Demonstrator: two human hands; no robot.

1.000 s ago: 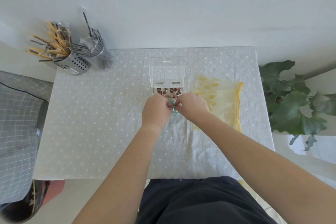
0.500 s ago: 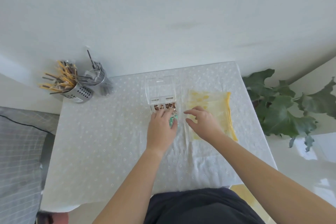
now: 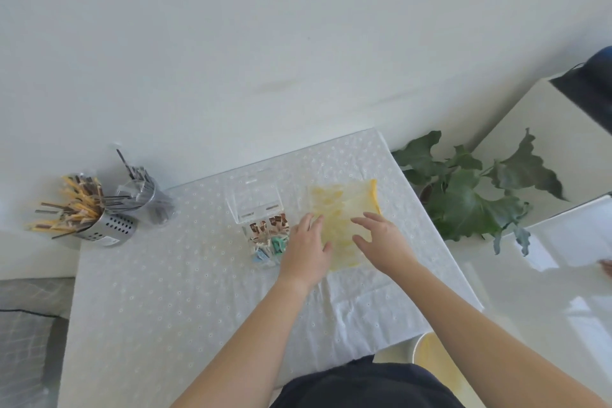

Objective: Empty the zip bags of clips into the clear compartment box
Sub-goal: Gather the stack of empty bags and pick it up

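While both hands reach over the yellow zip bag [image 3: 344, 222], nothing is gripped.

Nearest, the left hand [image 3: 306, 250] lies with fingers spread at the bag's left edge, and the right hand [image 3: 381, 238] hovers spread-fingered over its right half; neither holds anything. Just left of the left hand, the clear compartment box [image 3: 261, 215] sits on the white tablecloth [image 3: 165, 291], teal clips [image 3: 276, 243] in its near cell, brown clips [image 3: 268, 228] behind. Far left stand two metal utensil holders [image 3: 112, 225]; a plant [image 3: 470, 195] sits far right.
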